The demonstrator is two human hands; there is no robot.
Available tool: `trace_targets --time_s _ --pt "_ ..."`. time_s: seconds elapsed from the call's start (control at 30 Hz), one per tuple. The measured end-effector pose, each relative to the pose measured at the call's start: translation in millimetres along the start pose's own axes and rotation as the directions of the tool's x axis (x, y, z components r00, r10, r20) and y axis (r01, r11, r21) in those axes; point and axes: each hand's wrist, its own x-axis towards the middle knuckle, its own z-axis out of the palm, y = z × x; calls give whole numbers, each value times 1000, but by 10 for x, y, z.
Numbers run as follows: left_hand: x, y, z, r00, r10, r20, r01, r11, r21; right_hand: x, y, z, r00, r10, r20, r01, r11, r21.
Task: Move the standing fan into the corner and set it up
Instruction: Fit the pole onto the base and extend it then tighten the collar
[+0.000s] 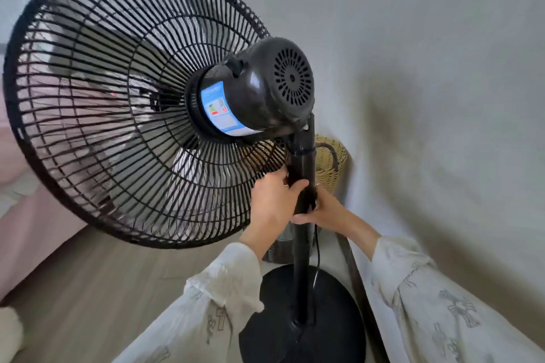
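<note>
A black standing fan (259, 91) stands close to the grey wall, seen from behind, its wide grille facing left and away. Its round base (330, 303) sits on the floor at the bottom centre. Both of my hands hold the upper part of the pole (303, 162) just below the motor housing. My left hand (272, 203) grips the pole from the left with fingers curled round it. My right hand (323, 209) grips it from the right, slightly lower. The black power cord (317, 247) hangs down along the pole.
A woven straw basket (328, 162) stands against the wall behind the pole. A dark ribbed bin (278, 247) sits on the floor near the base. A pink bed edge (32, 221) lies at the left over wood-look flooring (97, 283).
</note>
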Motion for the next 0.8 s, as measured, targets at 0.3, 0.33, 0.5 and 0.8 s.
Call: trace_targets --time_s 0.3,0.33,0.5,0.8 --pt "79 9 -290 994 113 0 -113 992 -53 132 -167 -76 994 -32 104 34 999 -14" --pt "79 33 -350 989 127 -73 -132 989 -68 126 -193 -109 997 -33 75 34 999 -12" --pt "25 120 -523 933 83 -351 -156 970 -184 162 -538 -236 981 -130 -144 141 988 67" --pt "122 374 -785 730 389 -562 -344 920 190 325 -664 -51 920 -233 -315 292 944 154"
